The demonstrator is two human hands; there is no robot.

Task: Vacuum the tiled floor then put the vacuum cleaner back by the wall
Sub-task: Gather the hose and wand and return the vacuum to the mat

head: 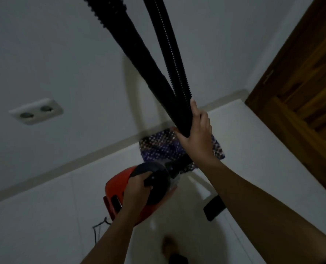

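A red vacuum cleaner [118,189] with a black top hangs above the white tiled floor [44,216], near the white wall [63,54]. My left hand [137,189] is closed around its black carry handle. My right hand [196,130] grips the black ribbed hose [169,54], which is doubled into two strands rising out of the top of the view. The black floor nozzle [213,207] shows under my right forearm, low by the floor.
A purple patterned mat [158,147] lies by the skirting board [72,162]. A double wall socket [36,111] sits on the left. A wooden door [301,82] fills the right. A thin dark cord [99,227] trails on the floor. My foot [169,244] is at the bottom.
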